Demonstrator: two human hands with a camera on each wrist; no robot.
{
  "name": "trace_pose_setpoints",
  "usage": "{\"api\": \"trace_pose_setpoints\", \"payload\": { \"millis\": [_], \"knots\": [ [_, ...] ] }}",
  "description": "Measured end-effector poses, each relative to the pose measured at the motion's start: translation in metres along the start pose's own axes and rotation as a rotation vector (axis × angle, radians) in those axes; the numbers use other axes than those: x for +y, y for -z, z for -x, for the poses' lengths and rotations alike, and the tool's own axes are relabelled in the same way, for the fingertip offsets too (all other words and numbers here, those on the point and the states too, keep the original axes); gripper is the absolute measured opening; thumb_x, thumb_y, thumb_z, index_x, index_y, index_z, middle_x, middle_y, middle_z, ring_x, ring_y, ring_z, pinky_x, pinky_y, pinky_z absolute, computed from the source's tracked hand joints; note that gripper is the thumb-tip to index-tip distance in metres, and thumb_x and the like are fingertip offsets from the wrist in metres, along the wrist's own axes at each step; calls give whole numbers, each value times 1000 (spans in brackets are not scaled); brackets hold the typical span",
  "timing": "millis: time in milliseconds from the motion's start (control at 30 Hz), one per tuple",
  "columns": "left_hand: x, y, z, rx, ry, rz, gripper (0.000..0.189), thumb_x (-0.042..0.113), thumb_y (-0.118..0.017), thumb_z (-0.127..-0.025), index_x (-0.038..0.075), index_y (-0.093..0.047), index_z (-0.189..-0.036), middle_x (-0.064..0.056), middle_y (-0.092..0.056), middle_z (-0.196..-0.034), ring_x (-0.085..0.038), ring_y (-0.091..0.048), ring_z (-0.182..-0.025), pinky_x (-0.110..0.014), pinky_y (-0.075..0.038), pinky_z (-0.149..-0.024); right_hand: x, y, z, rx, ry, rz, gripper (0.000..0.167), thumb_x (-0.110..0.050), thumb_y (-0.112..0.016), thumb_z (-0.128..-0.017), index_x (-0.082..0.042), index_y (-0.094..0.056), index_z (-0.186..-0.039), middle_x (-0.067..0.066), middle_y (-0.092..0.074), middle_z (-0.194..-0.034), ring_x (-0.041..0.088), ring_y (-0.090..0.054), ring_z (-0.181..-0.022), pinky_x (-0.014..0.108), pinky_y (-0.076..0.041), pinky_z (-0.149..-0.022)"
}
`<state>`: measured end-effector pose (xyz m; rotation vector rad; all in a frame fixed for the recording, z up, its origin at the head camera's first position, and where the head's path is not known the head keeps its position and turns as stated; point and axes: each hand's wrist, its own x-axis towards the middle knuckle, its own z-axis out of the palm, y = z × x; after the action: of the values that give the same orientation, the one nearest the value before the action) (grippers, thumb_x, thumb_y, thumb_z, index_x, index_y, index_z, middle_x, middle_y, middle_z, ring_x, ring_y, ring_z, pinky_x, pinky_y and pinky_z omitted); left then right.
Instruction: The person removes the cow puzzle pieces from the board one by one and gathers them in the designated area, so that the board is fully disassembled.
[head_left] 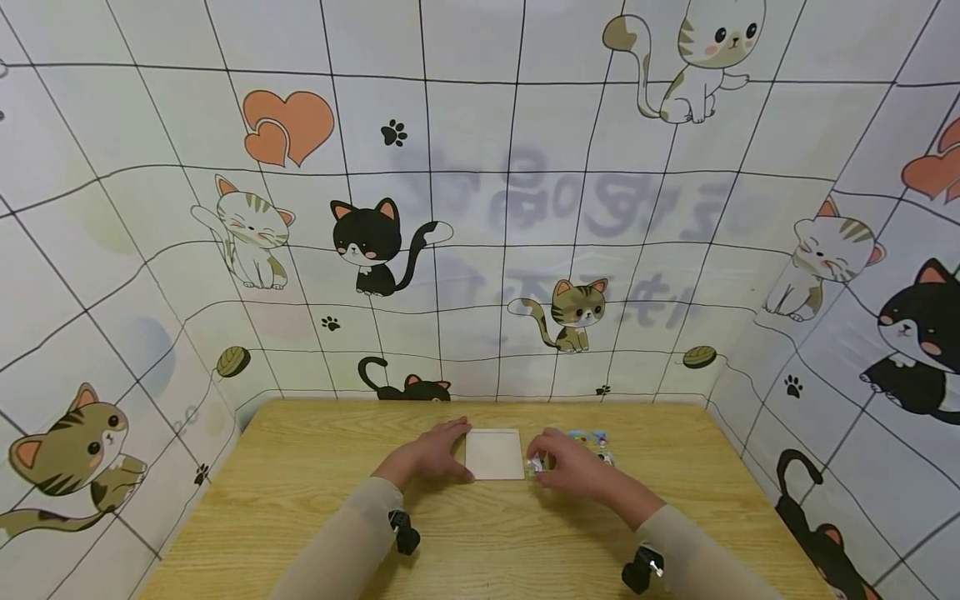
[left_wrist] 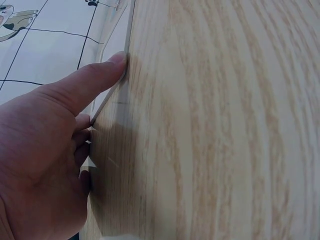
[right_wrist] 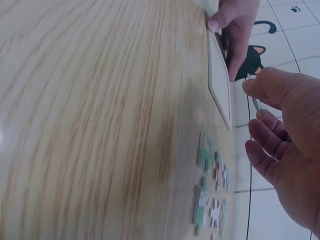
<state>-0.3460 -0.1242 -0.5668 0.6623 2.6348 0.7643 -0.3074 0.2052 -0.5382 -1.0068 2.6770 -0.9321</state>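
A shallow cream puzzle tray [head_left: 493, 454] with a thin raised rim lies flat on the table. My left hand [head_left: 431, 457] holds it at the left side, thumb at the near corner and fingers along the far part of that edge. To the right of the tray, my right hand [head_left: 573, 467] pinches a small puzzle piece [right_wrist: 257, 105] between thumb and fingers, held edge-on in the right wrist view. Several loose puzzle pieces [right_wrist: 215, 212] with coloured prints lie below that hand. One green piece [right_wrist: 204, 150] is the nearest of them to the tray.
The light wood table [head_left: 330, 492] ends at a cloth wall [head_left: 480, 350] printed with cats and grid lines, which encloses the back and both sides. Beyond my right hand, more pieces [head_left: 600, 438] sit partly hidden by it.
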Motion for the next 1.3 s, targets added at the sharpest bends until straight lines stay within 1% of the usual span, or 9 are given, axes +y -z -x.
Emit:
{"api": "trace_pose_setpoints", "payload": {
  "millis": [333,500,833,933,1067,1100,1167,1267,1300],
  "knots": [
    [3,2,3,-6,3,9,100,42,-90,-93,8,-39,-172,-11,-26,-182,-42,-22,-167,-70,-22,-130,20,10,19,68,5,26,22,-4,-80,-97,-8,-72,-117,0,-58,-103,15,-59,-88,30,-53,-73],
    [2,1,1,0,-1,-4,100,42,-90,-93,9,-38,-172,-11,-25,-182,-40,-22,-168,-69,-22,-131,28,16,29,90,13,20,22,-2,-80,-96,-9,-71,-115,2,-59,-104,16,-59,-87,30,-54,-72],
    [1,0,-1,-1,-5,10,100,42,-91,-92,8,-40,-171,-11,-26,-182,-41,-22,-167,-68,-23,-131,37,29,45,77,-34,28,23,2,-79,-95,-5,-72,-116,6,-59,-107,23,-60,-88,30,-52,-72],
    [-6,-3,-6,10,-24,-5,100,45,-90,-93,8,-40,-171,-11,-28,-182,-41,-24,-167,-70,-26,-129,40,31,50,73,-55,35,22,2,-79,-96,-5,-72,-116,6,-59,-107,19,-58,-86,29,-51,-70],
    [-6,-3,-5,19,-40,-8,101,45,-90,-92,7,-40,-171,-12,-29,-181,-43,-25,-166,-72,-26,-128,43,33,57,75,-90,12,21,0,-79,-98,-5,-72,-116,6,-59,-109,14,-54,-85,29,-49,-69],
    [-3,-2,-3,15,-33,2,100,43,-91,-92,6,-40,-170,-12,-29,-181,-43,-24,-166,-71,-25,-128,44,34,59,78,-93,3,21,0,-79,-98,-5,-72,-116,6,-59,-109,14,-54,-85,29,-49,-69],
    [-3,-3,-3,16,-22,14,100,41,-91,-92,7,-40,-171,-12,-28,-181,-43,-22,-167,-70,-23,-130,46,35,62,87,-93,-9,21,1,-79,-98,-5,-72,-116,6,-59,-110,14,-54,-86,29,-50,-69],
    [-15,-10,-10,29,-26,-5,101,45,-90,-91,10,-39,-172,-9,-27,-182,-41,-22,-167,-70,-22,-130,51,36,66,90,-99,-19,21,1,-80,-97,-5,-72,-116,6,-59,-110,14,-56,-86,28,-51,-69],
    [-13,-9,-9,24,-18,3,101,43,-91,-91,9,-40,-172,-10,-27,-182,-41,-21,-167,-70,-22,-130,52,36,67,87,-102,-24,21,1,-80,-97,-5,-72,-116,5,-59,-109,13,-56,-86,28,-52,-70]
  ]
}}
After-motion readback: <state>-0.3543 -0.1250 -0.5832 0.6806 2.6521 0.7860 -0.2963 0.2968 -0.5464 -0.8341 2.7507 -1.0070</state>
